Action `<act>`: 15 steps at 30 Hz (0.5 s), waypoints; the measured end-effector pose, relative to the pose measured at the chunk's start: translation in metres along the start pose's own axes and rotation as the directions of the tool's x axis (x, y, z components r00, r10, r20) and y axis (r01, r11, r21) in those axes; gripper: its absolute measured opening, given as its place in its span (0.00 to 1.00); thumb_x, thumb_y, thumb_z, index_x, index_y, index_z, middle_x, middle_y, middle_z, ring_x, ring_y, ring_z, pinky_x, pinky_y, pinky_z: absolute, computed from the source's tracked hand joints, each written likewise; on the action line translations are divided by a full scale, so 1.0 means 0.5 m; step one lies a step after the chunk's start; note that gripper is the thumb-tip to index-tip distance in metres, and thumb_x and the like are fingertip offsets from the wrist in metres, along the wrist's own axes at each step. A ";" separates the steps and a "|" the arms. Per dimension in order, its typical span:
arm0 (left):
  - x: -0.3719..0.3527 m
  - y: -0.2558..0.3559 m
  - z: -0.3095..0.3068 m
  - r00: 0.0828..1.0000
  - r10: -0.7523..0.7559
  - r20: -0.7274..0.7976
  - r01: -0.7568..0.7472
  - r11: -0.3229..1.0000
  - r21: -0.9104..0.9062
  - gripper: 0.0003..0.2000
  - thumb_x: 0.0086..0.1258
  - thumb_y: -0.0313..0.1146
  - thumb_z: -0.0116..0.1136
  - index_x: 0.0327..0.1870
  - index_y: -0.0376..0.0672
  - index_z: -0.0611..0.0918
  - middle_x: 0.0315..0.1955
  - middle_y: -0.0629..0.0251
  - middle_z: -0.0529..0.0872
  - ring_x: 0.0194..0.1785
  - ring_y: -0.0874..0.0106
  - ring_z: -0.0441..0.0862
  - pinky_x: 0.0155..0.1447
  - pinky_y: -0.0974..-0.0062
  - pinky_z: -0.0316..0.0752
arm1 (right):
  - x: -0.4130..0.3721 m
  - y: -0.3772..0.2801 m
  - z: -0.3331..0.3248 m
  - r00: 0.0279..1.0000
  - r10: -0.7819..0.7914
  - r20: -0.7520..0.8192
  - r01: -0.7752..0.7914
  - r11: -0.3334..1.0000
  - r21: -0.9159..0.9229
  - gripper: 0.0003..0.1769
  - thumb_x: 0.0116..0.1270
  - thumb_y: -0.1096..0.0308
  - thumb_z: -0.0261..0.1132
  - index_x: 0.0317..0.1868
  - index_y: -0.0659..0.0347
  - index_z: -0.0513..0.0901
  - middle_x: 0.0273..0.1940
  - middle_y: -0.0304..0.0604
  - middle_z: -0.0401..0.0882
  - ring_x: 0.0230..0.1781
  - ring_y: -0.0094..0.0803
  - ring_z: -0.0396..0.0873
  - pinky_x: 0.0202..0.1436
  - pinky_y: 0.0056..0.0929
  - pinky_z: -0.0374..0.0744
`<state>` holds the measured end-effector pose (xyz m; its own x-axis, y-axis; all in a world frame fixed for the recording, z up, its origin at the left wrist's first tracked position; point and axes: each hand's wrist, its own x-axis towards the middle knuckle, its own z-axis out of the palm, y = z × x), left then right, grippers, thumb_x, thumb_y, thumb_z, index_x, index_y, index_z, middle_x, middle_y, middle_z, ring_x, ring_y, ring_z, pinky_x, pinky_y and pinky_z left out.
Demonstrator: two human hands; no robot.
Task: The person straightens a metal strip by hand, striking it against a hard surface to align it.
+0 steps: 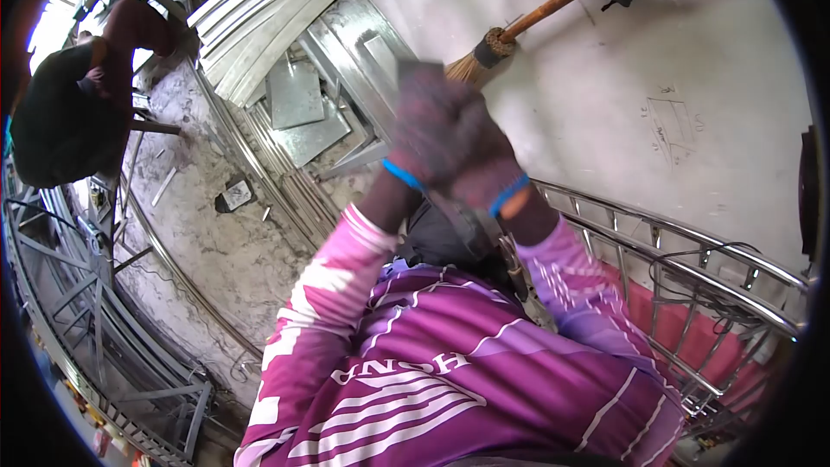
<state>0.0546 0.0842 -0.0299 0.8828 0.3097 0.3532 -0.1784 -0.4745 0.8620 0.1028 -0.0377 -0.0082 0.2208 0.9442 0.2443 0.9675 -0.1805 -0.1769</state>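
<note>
While the rest of the scene stays fairly sharp, the wearer's gloved hands are blurred, brought together just above the middle at twelve o'clock. The left hand (422,125) and the right hand (481,156) touch, and each glove ends in a blue cuff. Their fingers look curled, but I cannot tell how tightly they close or exactly what they grip. A dark piece (417,73) juts out at the top of the left hand, toward twelve — too smeared to identify.

A broom (489,47) lies near the hands at one o'clock. Metal sheets (295,97) rest toward ten, with pale curved strips (259,19) at about eleven. Between two and three, a drawn diagram (671,128) marks the light surface. A shiny metal frame (692,270) stretches past three — red material (670,316) shows through its bars. Another person (65,112) is bent over between nine and ten.
</note>
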 end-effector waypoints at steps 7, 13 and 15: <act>-0.050 0.037 0.024 0.983 0.131 0.131 -0.108 0.980 -0.169 0.08 0.66 0.36 0.67 0.38 0.42 0.90 0.34 0.52 0.86 0.48 0.49 0.82 0.60 0.50 0.76 | -0.116 -0.072 -0.041 0.805 0.343 0.483 -0.390 0.921 -0.004 0.38 0.73 0.46 0.63 0.81 0.48 0.73 0.80 0.48 0.71 0.82 0.49 0.65 0.87 0.46 0.62; 0.119 -0.096 -0.072 0.991 -0.129 0.028 0.132 0.974 -0.185 0.12 0.74 0.36 0.65 0.45 0.37 0.91 0.37 0.55 0.91 0.44 0.64 0.90 0.52 0.65 0.84 | 0.108 0.084 0.082 0.975 0.081 0.207 -0.065 0.994 -0.082 0.13 0.63 0.54 0.69 0.40 0.50 0.93 0.40 0.50 0.92 0.43 0.50 0.90 0.48 0.49 0.86; 0.162 -0.118 -0.095 0.963 -0.264 0.044 0.263 0.899 -0.351 0.11 0.73 0.35 0.65 0.43 0.35 0.91 0.35 0.54 0.90 0.43 0.65 0.90 0.51 0.66 0.84 | 0.224 0.061 0.009 0.734 0.386 0.559 -0.364 0.918 -0.157 0.28 0.69 0.46 0.67 0.61 0.55 0.87 0.57 0.55 0.90 0.59 0.50 0.88 0.64 0.49 0.84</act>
<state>0.1161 0.1762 -0.0349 0.9170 0.3871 0.0964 -0.0810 -0.0561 0.9951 0.1567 0.0637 0.0094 0.4669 0.7770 -0.4221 0.8275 -0.5523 -0.1013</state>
